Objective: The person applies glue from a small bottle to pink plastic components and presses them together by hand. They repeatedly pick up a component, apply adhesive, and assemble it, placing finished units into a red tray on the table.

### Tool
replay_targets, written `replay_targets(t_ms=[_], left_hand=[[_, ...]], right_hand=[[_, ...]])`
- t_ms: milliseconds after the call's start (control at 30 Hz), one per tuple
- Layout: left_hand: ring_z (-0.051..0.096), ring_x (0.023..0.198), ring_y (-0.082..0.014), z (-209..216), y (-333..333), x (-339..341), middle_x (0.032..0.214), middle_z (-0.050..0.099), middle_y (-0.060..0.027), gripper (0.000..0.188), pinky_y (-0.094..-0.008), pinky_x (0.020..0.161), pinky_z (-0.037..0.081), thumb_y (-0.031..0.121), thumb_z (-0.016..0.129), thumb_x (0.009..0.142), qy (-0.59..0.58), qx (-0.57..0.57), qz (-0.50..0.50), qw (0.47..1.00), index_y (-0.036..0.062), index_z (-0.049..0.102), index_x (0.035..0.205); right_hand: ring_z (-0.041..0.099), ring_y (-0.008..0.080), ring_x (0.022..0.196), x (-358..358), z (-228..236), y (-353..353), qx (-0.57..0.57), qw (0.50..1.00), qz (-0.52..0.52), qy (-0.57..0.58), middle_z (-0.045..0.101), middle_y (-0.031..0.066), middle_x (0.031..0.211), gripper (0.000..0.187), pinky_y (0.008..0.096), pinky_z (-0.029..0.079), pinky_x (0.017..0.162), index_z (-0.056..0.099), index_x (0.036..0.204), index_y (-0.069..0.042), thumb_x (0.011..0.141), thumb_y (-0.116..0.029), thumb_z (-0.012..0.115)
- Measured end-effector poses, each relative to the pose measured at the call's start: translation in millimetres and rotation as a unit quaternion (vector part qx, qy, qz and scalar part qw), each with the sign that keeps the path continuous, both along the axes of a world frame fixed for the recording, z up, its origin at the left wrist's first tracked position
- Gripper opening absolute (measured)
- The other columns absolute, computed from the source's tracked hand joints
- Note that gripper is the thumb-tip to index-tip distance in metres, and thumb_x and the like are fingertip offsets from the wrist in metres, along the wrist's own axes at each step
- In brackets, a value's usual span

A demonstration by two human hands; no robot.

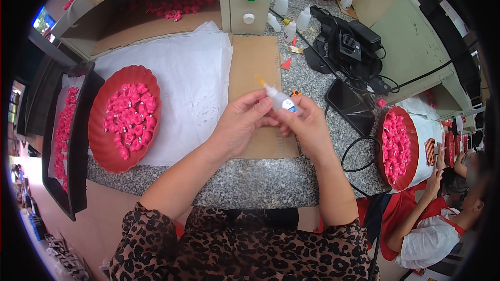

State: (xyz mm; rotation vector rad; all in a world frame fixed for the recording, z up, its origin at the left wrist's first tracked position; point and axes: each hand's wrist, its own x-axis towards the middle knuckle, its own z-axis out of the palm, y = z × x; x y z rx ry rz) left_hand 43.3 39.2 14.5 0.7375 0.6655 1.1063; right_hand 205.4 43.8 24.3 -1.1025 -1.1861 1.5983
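Note:
My right hand [310, 125] is wrapped round a small white squeeze glue bottle [279, 98] with a label on its side. The bottle is tilted, its thin nozzle with a yellowish tip pointing up and left. Close against the bottle, my left hand [244, 119] has its thumb and fingers pressed together; what they hold, if anything, is hidden. Both hands are above a brown cardboard sheet [255, 57]. Just behind the bottle, a bit of an orange-and-black piece [296, 92] shows.
Left, a red scalloped tray [99, 140] holds pink figurines on white paper [192, 88], beside a black bin [73, 198]. Right lie a phone [350, 108], cables and a black radio-like device [350, 48]. Glue bottles [303, 19] stand behind. A co-worker [429, 229] sits far right.

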Motion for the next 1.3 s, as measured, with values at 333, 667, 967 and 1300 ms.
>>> replay_targets(t_ms=[333, 667, 967, 1300], left_hand=[[0.055, 0.090, -0.0177, 4, 13, -22, 0.098, 0.054, -0.0073, 0.034, -0.0295, 0.079, 0.047, 0.012, 0.045, 0.090, -0.026, 0.003, 0.093, 0.995, -0.0019, 0.042, 0.120], [0.055, 0.085, -0.0157, 1, 17, -22, 0.101, 0.054, -0.0092, 0.034, -0.0280, 0.075, 0.047, 0.014, 0.047, 0.089, 0.004, -0.012, 0.109, 0.994, -0.0013, 0.042, 0.120], [0.054, 0.085, -0.0152, -1, 17, -23, 0.103, 0.054, -0.0094, 0.033, -0.0271, 0.073, 0.047, 0.015, 0.049, 0.089, 0.012, -0.008, 0.090, 0.996, -0.0023, 0.043, 0.117], [0.055, 0.085, -0.0148, -1, 16, -22, 0.103, 0.054, -0.0093, 0.033, -0.0263, 0.073, 0.046, 0.013, 0.051, 0.088, 0.005, -0.009, 0.081, 0.997, -0.0027, 0.044, 0.116]], right_hand=[[0.054, 0.0087, 0.058, 27, -2, 19, -0.026, 0.982, -0.125, 0.143, 0.058, 0.0063, 0.075, 0.020, 0.0201, 0.044, 0.048, 0.051, 0.091, -0.002, 0.085, -0.020, 0.056], [0.051, 0.0065, 0.055, 17, -18, 19, 0.023, 0.992, -0.106, 0.063, 0.057, 0.0049, 0.071, 0.022, 0.0183, 0.041, 0.047, 0.051, 0.088, -0.002, 0.085, -0.023, 0.056], [0.049, 0.0058, 0.052, 18, -17, 19, 0.024, 0.993, -0.107, 0.032, 0.056, 0.0043, 0.068, 0.023, 0.0183, 0.040, 0.046, 0.051, 0.088, -0.001, 0.085, -0.023, 0.057], [0.049, 0.0061, 0.052, 19, -17, 20, 0.013, 0.992, -0.119, 0.038, 0.056, 0.0040, 0.066, 0.021, 0.0181, 0.040, 0.047, 0.052, 0.085, -0.001, 0.086, -0.022, 0.056]])
